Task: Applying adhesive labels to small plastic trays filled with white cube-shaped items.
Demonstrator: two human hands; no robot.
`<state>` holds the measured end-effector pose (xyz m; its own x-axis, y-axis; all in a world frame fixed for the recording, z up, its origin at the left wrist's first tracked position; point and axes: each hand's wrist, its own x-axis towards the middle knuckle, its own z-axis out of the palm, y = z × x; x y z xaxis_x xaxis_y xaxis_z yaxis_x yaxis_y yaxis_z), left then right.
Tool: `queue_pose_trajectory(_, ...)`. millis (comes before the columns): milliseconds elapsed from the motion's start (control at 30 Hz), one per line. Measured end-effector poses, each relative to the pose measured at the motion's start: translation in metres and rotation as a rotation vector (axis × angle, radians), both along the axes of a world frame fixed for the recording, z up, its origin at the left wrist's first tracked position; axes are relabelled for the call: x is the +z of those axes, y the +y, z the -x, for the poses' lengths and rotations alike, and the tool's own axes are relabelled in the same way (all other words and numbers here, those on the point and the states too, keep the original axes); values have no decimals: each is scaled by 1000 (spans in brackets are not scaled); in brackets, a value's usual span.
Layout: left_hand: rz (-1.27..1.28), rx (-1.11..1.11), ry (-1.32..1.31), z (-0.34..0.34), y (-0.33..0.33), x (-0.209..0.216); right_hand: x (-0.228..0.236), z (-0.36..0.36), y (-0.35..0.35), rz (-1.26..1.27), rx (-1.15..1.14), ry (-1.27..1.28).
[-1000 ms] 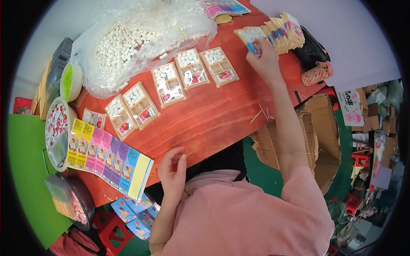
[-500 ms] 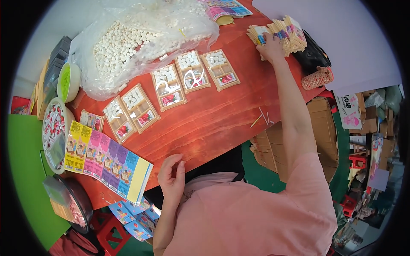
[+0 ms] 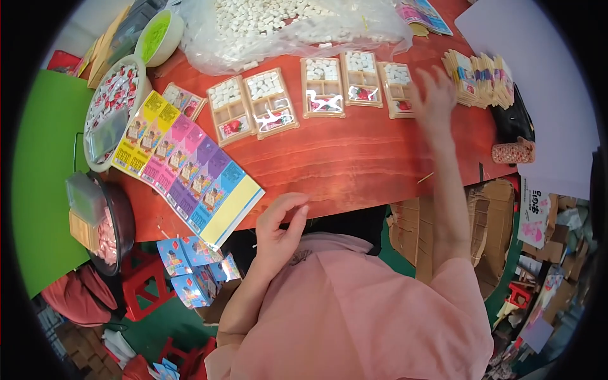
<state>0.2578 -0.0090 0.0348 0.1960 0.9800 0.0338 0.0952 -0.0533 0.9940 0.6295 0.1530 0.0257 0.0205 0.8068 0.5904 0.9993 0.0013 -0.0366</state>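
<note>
My right hand (image 3: 434,98), smeared by motion, hovers beside the rightmost tan compartment tray (image 3: 398,73); whether it holds anything cannot be made out. Several such trays stand in a row, with small white chunks in one end and a strawberry-printed packet in the other. One of them is a tray (image 3: 271,101) left of the middle. At the table's front edge is my left hand (image 3: 282,228), its fingers loosely curved, thumb apart, nothing in it. Close to its left lies a colourful sheet of printed labels (image 3: 183,164).
A clear plastic bag (image 3: 278,38) of white chunks covers the back. Stacked tan packs (image 3: 478,79) stand at the right, near a beaded pouch (image 3: 513,152). On the left are a bowl of strawberry packets (image 3: 136,63), a green-filled bowl (image 3: 175,47) and a dark basin (image 3: 123,247).
My right hand has left the stacked packs and swung left to the rightmost tray. The whole view has shifted, and my left hand keeps about the same pose.
</note>
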Motion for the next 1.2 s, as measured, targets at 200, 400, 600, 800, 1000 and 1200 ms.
queue_pose_trajectory(200, -327, 524, 423, 62, -6, 22, 14, 148, -67, 97, 500, 308)
queue_pose_trajectory(400, -127, 899, 703, 134, -8, -13, 14, 267, -102, 358, 1013, 418)
queue_pose_trajectory(600, 140, 866, 45, 141, -43, -25, -2, 302, -128, 537, 1070, 117)
queue_pose_trajectory(800, 542, 796, -637, 138, -67, -16, 11, 296, -139, 566, 1078, 77)
queue_pose_trajectory(1000, 631, 661, -697, 136, -74, -22, 16, 326, -126, 604, 1162, 286)
queue_pose_trajectory(1200, 489, 629, -532, 127, -71, -20, 11, 366, -129, 532, 1297, 403)
